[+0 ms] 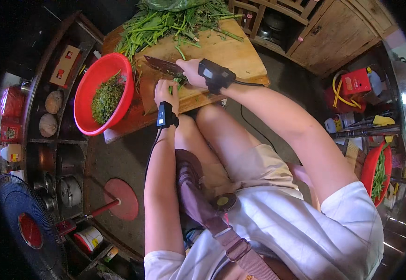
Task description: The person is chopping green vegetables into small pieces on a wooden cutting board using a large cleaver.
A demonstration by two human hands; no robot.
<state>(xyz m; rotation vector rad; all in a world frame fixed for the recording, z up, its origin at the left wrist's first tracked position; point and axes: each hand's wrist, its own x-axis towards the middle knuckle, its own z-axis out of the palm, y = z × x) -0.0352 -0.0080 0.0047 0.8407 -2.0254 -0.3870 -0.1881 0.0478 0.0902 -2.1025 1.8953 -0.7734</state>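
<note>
My right hand grips a kitchen knife whose broad dark blade points left over a wooden cutting board. Fingers curled, my left hand holds a small bunch of green stems on the board, close beside the blade. Part of the bunch is hidden behind the fingers. To the left, a red plastic basin tilts toward me with chopped greens inside. A heap of leafy green stalks covers the far side of the board.
A low table carries board and basin. Shelves with pots stand at left, near a floor fan. A wooden cabinet stands at far right. Another red basin with greens is at right. Cables trail from both wrist devices.
</note>
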